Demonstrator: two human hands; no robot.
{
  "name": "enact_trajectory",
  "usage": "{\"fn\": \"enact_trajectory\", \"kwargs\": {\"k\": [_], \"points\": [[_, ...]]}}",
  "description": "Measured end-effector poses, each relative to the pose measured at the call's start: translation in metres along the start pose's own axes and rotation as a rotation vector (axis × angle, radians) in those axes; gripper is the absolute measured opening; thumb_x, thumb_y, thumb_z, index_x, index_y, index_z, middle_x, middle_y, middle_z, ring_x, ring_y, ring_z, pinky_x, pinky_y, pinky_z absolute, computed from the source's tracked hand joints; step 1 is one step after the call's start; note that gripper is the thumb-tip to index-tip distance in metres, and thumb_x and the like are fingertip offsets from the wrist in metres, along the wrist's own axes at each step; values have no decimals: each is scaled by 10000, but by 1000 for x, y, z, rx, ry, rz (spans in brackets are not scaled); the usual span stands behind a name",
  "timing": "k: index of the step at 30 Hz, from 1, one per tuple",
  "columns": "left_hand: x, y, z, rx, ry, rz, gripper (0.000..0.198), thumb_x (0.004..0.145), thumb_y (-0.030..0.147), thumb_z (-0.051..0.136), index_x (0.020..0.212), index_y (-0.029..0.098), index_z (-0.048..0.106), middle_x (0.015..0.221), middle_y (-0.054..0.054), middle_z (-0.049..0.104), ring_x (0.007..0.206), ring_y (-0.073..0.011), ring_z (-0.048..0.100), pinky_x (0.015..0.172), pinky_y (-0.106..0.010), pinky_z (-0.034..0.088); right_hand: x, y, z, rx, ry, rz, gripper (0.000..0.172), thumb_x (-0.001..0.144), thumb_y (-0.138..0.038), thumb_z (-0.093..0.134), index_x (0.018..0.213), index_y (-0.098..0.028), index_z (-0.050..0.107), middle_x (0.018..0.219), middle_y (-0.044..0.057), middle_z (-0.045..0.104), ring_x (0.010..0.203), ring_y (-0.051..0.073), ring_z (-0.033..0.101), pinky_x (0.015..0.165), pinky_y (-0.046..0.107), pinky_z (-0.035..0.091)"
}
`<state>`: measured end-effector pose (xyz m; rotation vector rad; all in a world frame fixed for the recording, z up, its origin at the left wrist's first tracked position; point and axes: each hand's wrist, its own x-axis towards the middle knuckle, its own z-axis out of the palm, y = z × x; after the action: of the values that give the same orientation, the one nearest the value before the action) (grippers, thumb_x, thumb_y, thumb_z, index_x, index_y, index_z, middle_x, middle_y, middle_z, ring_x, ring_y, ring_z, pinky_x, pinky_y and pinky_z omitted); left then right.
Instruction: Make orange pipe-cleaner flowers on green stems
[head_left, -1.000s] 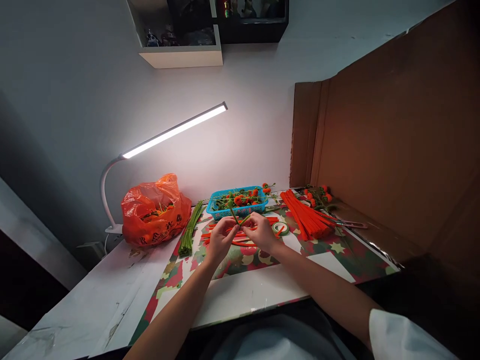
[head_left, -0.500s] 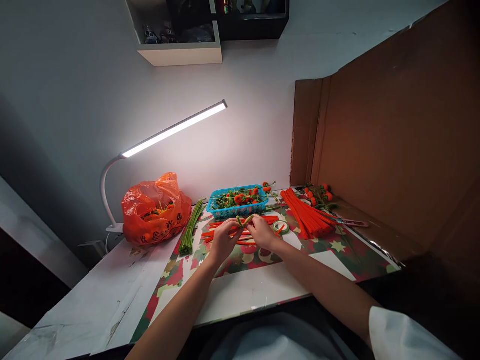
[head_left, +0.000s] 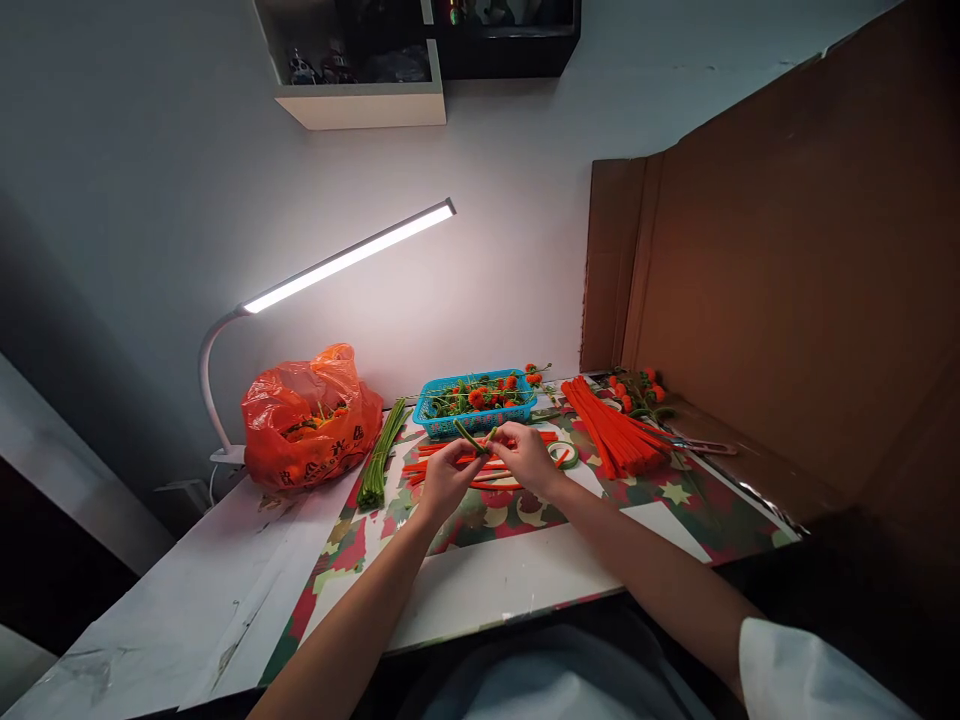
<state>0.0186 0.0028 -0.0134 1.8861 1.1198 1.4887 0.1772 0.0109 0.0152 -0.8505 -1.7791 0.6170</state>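
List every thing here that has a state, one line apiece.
desk lamp: lit
orange bag: open at the top, stuffed
blue basket: holding orange-headed stems
green stem: bent, pinched between both hands
left hand: closed on the green stem
right hand: closed on the green stem
tape roll: lying flat
orange sticks: lying bundled

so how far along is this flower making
Done: the blue basket holds finished orange flowers. In hand: the left hand and right hand pinch one green stem between them. Left: a pile of orange sticks and a green bundle lie unused.
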Motion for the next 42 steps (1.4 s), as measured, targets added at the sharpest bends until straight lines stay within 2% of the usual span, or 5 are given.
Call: {"fn": "enact_trajectory", "kwargs": {"k": [7,10,23,33,42], "points": [[-2,6,0,152,35,69,103,727,189,592,796,182,668,737,-15,659,693,-154,601,642,-245,481,-8,-10,3,-204,10,-240,311,750,-192,599,1056,-244,617,1107,56,569,1043,224,480,882,364,378],[-1,9,0,145,43,105,173,717,156,582,848,199,686,838,-33,673,799,-181,613,722,-281,493,-11,-13,3,-319,30,-280,170,757,-211,621,915,-254,661,1181,48,522,1106,254,409,928,410,321],[3,17,0,-404,-18,-196,228,646,320,740,771,166,626,918,-40,666,830,-170,625,780,-313,497,-1,1,-5,56,214,-139,152,839,-309,558,783,-201,649,825,39,612,880,190,547,801,316,424],[-3,13,4,-252,-182,-87,202,674,307,720,685,154,588,892,-57,614,854,-176,591,750,-287,506,1,3,-2,179,112,35,221,744,-379,628,735,-161,666,679,29,650,662,161,588,642,272,461],[0,21,0,-392,-37,-195,278,660,369,724,800,154,616,962,-72,668,825,-187,633,760,-326,513,1,-2,-11,0,95,-41,186,792,-326,552,679,-182,585,660,0,585,649,136,518,618,250,413]]}}
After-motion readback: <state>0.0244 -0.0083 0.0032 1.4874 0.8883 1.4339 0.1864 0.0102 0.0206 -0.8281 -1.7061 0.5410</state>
